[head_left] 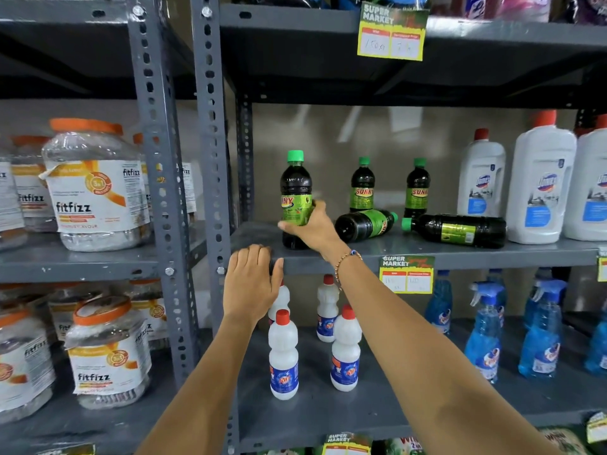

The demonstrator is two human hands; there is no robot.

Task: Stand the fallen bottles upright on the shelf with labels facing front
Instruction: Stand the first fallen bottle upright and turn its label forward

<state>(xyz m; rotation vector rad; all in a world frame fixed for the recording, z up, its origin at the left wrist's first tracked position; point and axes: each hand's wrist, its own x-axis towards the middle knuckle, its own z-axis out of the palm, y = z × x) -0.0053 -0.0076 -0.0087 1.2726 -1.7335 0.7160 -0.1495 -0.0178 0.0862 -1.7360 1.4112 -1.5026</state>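
Note:
Dark bottles with green caps and green Sunny labels stand and lie on the grey middle shelf (427,254). My right hand (312,226) grips one upright bottle (295,188) at the shelf's left, its label turned partly to the left. Two more bottles (362,185) (417,187) stand upright further back, labels to the front. One fallen bottle (364,224) lies with its base toward me, and another fallen bottle (460,229) lies on its side, cap pointing left. My left hand (251,284) rests on the shelf's front edge, holding no bottle.
Large white bottles with red caps (538,188) stand at the shelf's right. The shelf below holds small white bottles (283,356) and blue spray bottles (484,336). Clear jars with orange lids (95,188) fill the left rack behind a perforated upright post (210,142). Price tags (406,274) hang from shelf edges.

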